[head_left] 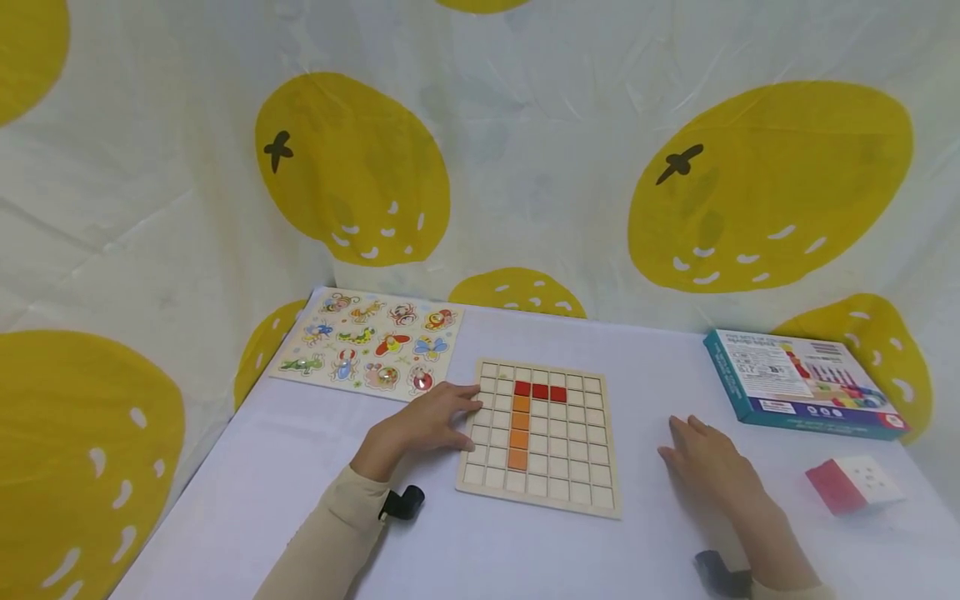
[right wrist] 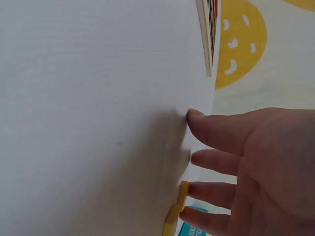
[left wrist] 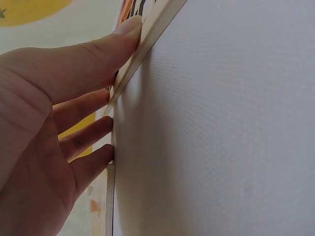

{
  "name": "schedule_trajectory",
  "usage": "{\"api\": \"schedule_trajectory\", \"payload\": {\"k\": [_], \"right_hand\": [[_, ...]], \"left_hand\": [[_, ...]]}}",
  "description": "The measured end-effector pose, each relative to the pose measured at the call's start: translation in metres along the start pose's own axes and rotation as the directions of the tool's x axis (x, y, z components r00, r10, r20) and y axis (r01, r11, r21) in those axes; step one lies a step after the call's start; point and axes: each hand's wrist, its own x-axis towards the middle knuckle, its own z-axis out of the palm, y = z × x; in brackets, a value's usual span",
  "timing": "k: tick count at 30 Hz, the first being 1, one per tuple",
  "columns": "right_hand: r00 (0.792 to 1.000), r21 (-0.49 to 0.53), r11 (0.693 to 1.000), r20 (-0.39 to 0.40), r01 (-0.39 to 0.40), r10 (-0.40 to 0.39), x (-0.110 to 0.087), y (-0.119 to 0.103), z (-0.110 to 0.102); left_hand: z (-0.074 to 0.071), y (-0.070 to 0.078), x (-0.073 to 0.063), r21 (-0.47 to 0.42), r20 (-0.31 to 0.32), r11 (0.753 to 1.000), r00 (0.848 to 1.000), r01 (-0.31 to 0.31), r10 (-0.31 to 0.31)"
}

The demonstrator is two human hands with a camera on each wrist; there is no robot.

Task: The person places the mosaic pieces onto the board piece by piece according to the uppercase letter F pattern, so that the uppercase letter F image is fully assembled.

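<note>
A wooden grid board (head_left: 551,483) lies mid-table. Set in its squares are several orange tiles (head_left: 519,420) in a column and red tiles (head_left: 540,391) in a row at the top. My left hand (head_left: 423,421) rests at the board's left edge, its thumb (left wrist: 120,42) and fingertips touching the rim, fingers spread. To the right of the board, my right hand (head_left: 708,462) is low over the table with fingers extended. Yellow pieces (right wrist: 172,219) lie by its fingertips in the right wrist view; in the head view the hand hides them.
An insect puzzle board (head_left: 367,342) lies at the back left. A flat teal-edged toy box (head_left: 806,383) is at the back right, with a pink and white block (head_left: 855,483) in front of it. A patterned curtain (head_left: 540,167) hangs behind the table.
</note>
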Motion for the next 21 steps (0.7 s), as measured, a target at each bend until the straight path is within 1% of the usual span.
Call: {"api": "schedule_trajectory", "payload": {"k": [3, 6, 9, 12, 18, 21], "right_hand": [[1.000, -0.018, 1.000, -0.013, 0.022, -0.022, -0.002, 0.002, 0.002], [0.999, 0.026, 0.999, -0.039, 0.029, -0.028, -0.004, 0.004, 0.002], [0.999, 0.099, 0.995, -0.048, -0.003, 0.008, -0.005, 0.008, 0.000], [0.998, 0.146, 0.988, -0.043, -0.045, 0.052, -0.004, 0.014, -0.001], [0.995, 0.214, 0.972, -0.008, -0.098, 0.102, 0.001, 0.019, -0.001], [0.994, 0.223, 0.968, 0.009, -0.111, 0.112, 0.002, 0.018, -0.002]], "left_hand": [[0.000, 0.000, 0.000, 0.001, 0.003, 1.000, 1.000, 0.000, 0.000], [0.000, 0.000, 0.000, 0.008, 0.000, 1.000, 1.000, 0.000, 0.000], [0.001, 0.000, 0.000, 0.016, -0.006, 1.000, 1.000, 0.002, -0.002], [0.001, 0.000, 0.000, 0.019, -0.007, 1.000, 1.000, 0.002, -0.002], [0.000, 0.001, -0.001, -0.001, -0.008, 1.000, 1.000, 0.009, -0.009], [0.000, 0.001, -0.001, 0.003, -0.007, 1.000, 1.000, 0.007, -0.007]]}}
